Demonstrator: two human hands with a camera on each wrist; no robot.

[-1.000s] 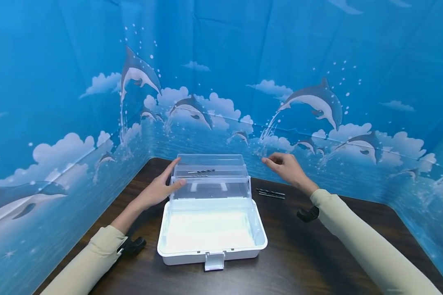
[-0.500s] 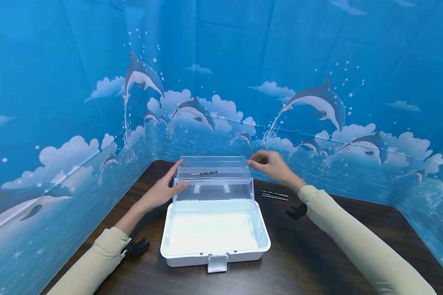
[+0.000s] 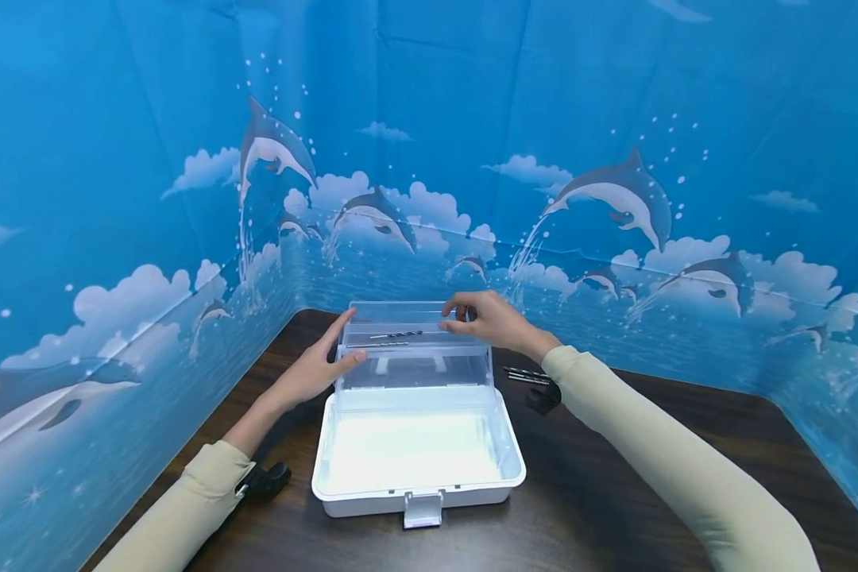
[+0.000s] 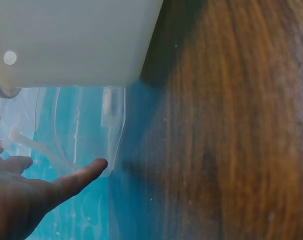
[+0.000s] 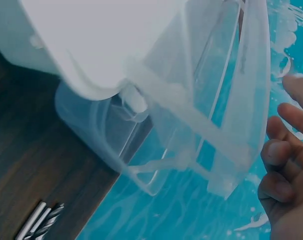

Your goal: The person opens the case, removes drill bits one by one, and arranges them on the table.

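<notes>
A white storage box (image 3: 418,502) with a clear lid and raised clear trays stands opened on the table. Two drill bits (image 3: 396,334) lie in the raised clear tray (image 3: 457,339). My left hand (image 3: 307,372) rests at the tray's left side, fingers and thumb spread; in the left wrist view one straight finger (image 4: 84,177) lies by the clear plastic. Above the tray's right part, my right hand (image 3: 489,318) has bent fingers with thumb and forefinger close together. Whether something thin is between them cannot be made out. The right wrist view shows those curled fingers (image 5: 277,152) beside the trays.
More drill bits (image 3: 525,376) lie on the dark wooden table (image 3: 600,477), right of the box and partly behind my right wrist. A blue dolphin-print curtain (image 3: 429,119) hangs close behind the table. The latch (image 3: 423,510) hangs down at the box's front.
My right hand has moved left, from beyond the box's right side to above the tray. My left hand has stayed at the tray's left side.
</notes>
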